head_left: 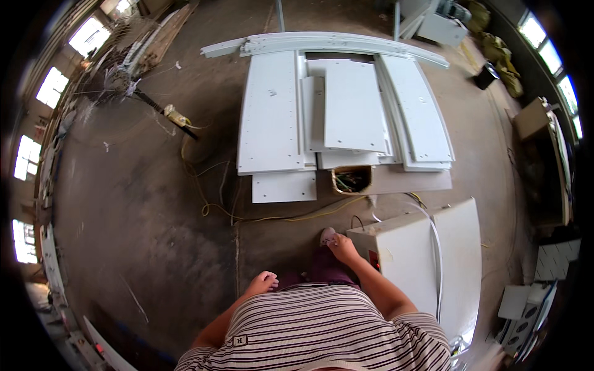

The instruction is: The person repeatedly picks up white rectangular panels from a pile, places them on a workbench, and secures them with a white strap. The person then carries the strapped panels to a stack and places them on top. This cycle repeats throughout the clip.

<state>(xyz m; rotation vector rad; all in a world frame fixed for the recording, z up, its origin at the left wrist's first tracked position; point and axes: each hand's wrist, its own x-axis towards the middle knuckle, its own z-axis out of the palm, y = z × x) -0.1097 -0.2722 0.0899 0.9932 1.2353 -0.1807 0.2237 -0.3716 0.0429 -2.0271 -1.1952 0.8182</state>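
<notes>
My left hand (263, 283) hangs beside my waist, its fingers curled in. A pale spot shows at its fingertips, too small to name. Further forward is my right hand (341, 245), held over my leg and just behind my shoe (327, 235). Its fingers are closed too, and whatever may be inside them is hidden. Nearest to the right hand stands a large white cabinet (456, 247), with a white cable (437, 238) lying across its top. Neither hand touches the white panels (352, 105) stacked ahead of me.
An open cardboard box (351, 180) of small dark pieces sits at the stack's near edge. Long white strips (334, 43) lie across its far end. A yellow cable (291, 217) runs over the floor. To the left is a post with wires (164, 114); at right, a black bin (486, 75).
</notes>
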